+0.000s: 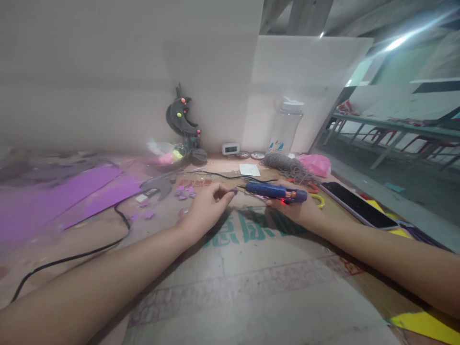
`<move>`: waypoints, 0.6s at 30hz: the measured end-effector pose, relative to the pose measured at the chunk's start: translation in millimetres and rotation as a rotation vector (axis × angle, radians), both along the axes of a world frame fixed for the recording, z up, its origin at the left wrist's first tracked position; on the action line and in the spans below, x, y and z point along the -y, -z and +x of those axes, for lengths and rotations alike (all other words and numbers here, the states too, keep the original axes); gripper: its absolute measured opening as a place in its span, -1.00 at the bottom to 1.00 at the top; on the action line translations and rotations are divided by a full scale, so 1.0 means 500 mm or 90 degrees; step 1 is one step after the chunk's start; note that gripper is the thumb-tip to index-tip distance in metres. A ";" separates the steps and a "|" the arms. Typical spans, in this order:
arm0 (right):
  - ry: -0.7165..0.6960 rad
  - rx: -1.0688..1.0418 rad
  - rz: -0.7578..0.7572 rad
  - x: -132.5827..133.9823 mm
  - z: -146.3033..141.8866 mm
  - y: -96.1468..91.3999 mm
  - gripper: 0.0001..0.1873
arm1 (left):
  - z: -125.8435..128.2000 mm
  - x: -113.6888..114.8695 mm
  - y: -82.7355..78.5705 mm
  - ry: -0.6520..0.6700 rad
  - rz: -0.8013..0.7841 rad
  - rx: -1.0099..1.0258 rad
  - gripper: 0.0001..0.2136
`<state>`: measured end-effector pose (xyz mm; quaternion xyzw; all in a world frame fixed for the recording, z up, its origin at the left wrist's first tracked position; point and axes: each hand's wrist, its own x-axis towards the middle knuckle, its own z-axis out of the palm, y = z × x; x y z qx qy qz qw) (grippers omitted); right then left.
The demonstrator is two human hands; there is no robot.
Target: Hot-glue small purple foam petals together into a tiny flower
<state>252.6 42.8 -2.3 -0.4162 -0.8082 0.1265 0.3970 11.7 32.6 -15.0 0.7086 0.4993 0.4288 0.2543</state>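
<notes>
My right hand [302,211] is wrapped around a blue hot glue gun [266,190] with a red light glowing on it. The gun lies nearly level, its nozzle pointing left. Between thumb and forefinger, my left hand [204,206] pinches a small purple foam piece [235,190], close to the nozzle tip; whether they touch is too small to tell. Several small purple cutouts [185,192] lie just left of that hand, with more cutouts [148,215] nearer the cable. Under both hands is a printed cardboard sheet [251,273].
Purple foam sheets [89,191] cover the left side, beside a black cable [72,256]. A dark crescent decoration [178,117] stands at the back. Further right are a small digital clock [230,149], clear bottle [286,127], grey yarn [282,164], pink bag [316,165] and phone [359,203].
</notes>
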 end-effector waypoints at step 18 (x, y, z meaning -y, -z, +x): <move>0.014 0.036 -0.007 -0.013 0.003 0.018 -0.76 | 0.003 0.009 -0.011 -0.001 0.015 -0.005 -0.85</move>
